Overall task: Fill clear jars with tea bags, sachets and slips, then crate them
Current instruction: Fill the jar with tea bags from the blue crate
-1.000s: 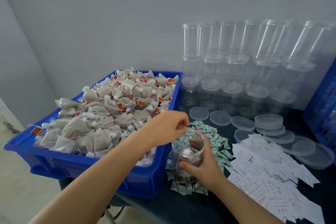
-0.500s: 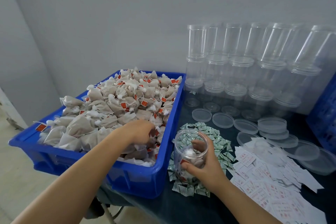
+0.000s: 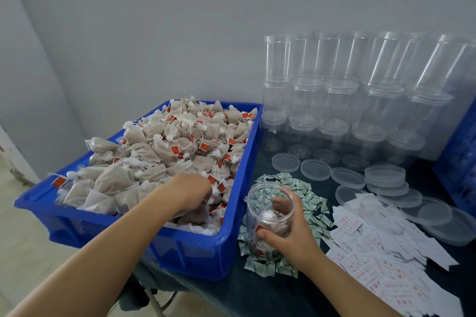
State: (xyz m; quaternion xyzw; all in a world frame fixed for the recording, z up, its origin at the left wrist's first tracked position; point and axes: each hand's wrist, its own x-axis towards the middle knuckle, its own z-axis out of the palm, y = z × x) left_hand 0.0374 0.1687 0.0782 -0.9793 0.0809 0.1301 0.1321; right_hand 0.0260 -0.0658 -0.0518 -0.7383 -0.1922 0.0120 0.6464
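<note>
A clear jar [image 3: 268, 210] with a few tea bags inside stands on a heap of green-and-white sachets [image 3: 304, 193]. My right hand [image 3: 291, 234] grips the jar from its right side, thumb in front and fingers behind. A blue bin [image 3: 185, 252] on the left is piled with tea bags [image 3: 164, 152] that carry red tags. My left hand [image 3: 192, 194] reaches down into the bags at the bin's near right corner; its fingertips are buried among them, so what they hold is hidden. White slips [image 3: 381, 247] with red print lie spread to the right.
Stacked empty clear jars [image 3: 342, 100] line the wall behind. Loose clear lids [image 3: 386, 179] lie on the dark table [image 3: 257, 291] between the jars and the slips. A blue crate [image 3: 461, 162] stands at the right edge. The bin overhangs the table's left edge.
My left hand moved from above the jar's mouth leftward and down into the tea bags in the bin. My right hand kept its grip on the jar.
</note>
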